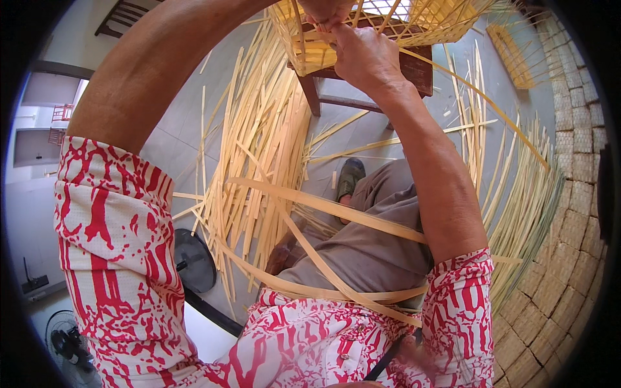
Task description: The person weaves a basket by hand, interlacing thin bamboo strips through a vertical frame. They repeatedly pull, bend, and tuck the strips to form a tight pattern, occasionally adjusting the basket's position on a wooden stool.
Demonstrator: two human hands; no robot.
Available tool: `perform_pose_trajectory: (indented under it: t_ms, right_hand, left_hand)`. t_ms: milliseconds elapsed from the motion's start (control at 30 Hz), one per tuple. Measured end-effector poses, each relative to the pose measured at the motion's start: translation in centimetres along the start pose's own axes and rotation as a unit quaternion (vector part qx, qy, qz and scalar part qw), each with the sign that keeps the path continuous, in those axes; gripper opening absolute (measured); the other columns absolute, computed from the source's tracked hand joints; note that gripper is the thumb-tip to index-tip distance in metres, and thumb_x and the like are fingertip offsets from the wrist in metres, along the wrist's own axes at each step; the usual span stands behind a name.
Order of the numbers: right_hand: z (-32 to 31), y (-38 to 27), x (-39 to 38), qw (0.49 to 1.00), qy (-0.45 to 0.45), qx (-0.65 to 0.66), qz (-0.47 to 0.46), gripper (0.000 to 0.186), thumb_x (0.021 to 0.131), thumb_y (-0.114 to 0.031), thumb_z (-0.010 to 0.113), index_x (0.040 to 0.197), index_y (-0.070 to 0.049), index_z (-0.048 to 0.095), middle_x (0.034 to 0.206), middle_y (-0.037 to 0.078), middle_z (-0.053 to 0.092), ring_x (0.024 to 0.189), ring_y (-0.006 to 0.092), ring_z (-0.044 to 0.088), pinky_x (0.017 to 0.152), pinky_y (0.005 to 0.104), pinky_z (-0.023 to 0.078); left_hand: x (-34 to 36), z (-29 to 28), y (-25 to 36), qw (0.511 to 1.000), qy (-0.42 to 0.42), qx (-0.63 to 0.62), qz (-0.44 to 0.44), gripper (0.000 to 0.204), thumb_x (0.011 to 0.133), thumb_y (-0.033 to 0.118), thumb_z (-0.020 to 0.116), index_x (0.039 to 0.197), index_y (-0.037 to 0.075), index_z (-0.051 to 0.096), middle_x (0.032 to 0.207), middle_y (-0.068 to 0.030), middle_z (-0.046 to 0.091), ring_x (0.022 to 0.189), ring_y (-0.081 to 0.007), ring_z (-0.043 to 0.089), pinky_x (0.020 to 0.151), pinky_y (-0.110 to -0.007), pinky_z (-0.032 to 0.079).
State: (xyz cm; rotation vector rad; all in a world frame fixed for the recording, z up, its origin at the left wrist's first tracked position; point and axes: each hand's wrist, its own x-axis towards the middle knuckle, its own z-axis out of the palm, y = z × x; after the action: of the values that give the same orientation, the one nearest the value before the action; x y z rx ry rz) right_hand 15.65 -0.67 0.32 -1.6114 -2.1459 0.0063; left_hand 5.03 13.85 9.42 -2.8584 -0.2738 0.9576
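An open-weave bamboo basket [446,22] rests on a dark wooden stool [417,68] at the top of the view. My right hand [367,57] is closed at the basket's near side, gripping a long thin bamboo strip [498,111] that trails off to the right. Right beside it is my left hand [328,9], partly cut off by the upper edge, its fingers pinched on the strip at the weave. Both hands nearly touch. Loose flat bamboo strips [323,202] lie across my lap and grey trousers.
A large pile of split bamboo strips [265,129] covers the floor at left. More strips [524,187] lie at right, near stacked woven blocks [556,278]. An unfinished basket piece [511,55] lies at the far right. A black round base [195,260] and a fan [68,343] stand at left.
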Motion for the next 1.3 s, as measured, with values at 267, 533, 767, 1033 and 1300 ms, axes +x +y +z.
perform_pose_trajectory:
  t_ms: [267, 533, 767, 1033, 1300]
  right_hand:
    - [-0.4, 0.3, 0.4, 1.0, -0.013, -0.004, -0.003, 0.022, 0.087, -0.013, 0.06, 0.107, -0.016, 0.07, 0.087, 0.017, 0.073, 0.083, 0.0377, 0.072, 0.071, 0.0504, 0.058]
    - [-1.0, 0.5, 0.6, 0.997, -0.056, -0.052, -0.003, 0.027, 0.086, -0.013, 0.061, 0.11, -0.016, 0.073, 0.093, 0.015, 0.075, 0.087, 0.0342, 0.073, 0.076, 0.0491, 0.059]
    - [-1.0, 0.5, 0.8, 0.997, -0.07, -0.005, 0.016, 0.027, 0.087, -0.014, 0.062, 0.111, -0.016, 0.073, 0.097, 0.016, 0.075, 0.089, 0.0336, 0.074, 0.08, 0.0479, 0.059]
    - [-1.6, 0.2, 0.9, 0.995, -0.099, 0.002, 0.019, 0.023, 0.091, -0.016, 0.06, 0.11, -0.012, 0.073, 0.098, 0.017, 0.075, 0.087, 0.0318, 0.074, 0.077, 0.0461, 0.059]
    - [-1.4, 0.4, 1.0, 0.995, -0.097, 0.007, 0.009, 0.025, 0.091, -0.013, 0.058, 0.111, -0.012, 0.073, 0.099, 0.017, 0.075, 0.09, 0.0323, 0.073, 0.075, 0.0456, 0.058]
  left_hand:
    - [-2.4, -2.1, 5.9, 0.984, 0.066, -0.009, -0.167, 0.015, 0.074, 0.013, 0.071, 0.083, 0.002, 0.075, 0.081, -0.0219, 0.07, 0.079, -0.0377, 0.069, 0.067, -0.046, 0.053]
    - [-3.5, -3.5, 8.0, 0.976, 0.083, 0.004, -0.201, 0.016, 0.07, 0.013, 0.072, 0.083, 0.005, 0.077, 0.081, -0.0174, 0.073, 0.079, -0.0349, 0.072, 0.065, -0.045, 0.055]
    - [-3.5, -4.1, 8.9, 0.969, 0.062, 0.032, -0.238, 0.018, 0.071, 0.016, 0.073, 0.084, 0.004, 0.076, 0.082, -0.018, 0.073, 0.08, -0.0349, 0.072, 0.066, -0.045, 0.056]
    - [-4.5, -4.6, 9.4, 0.967, 0.071, 0.023, -0.245, 0.018, 0.072, 0.014, 0.073, 0.086, 0.004, 0.076, 0.081, -0.0176, 0.073, 0.078, -0.0342, 0.073, 0.065, -0.044, 0.056]
    - [-5.4, -4.0, 9.8, 0.97, 0.107, 0.019, -0.218, 0.015, 0.072, 0.007, 0.071, 0.086, 0.003, 0.076, 0.079, -0.0177, 0.072, 0.077, -0.0336, 0.073, 0.063, -0.044, 0.055]
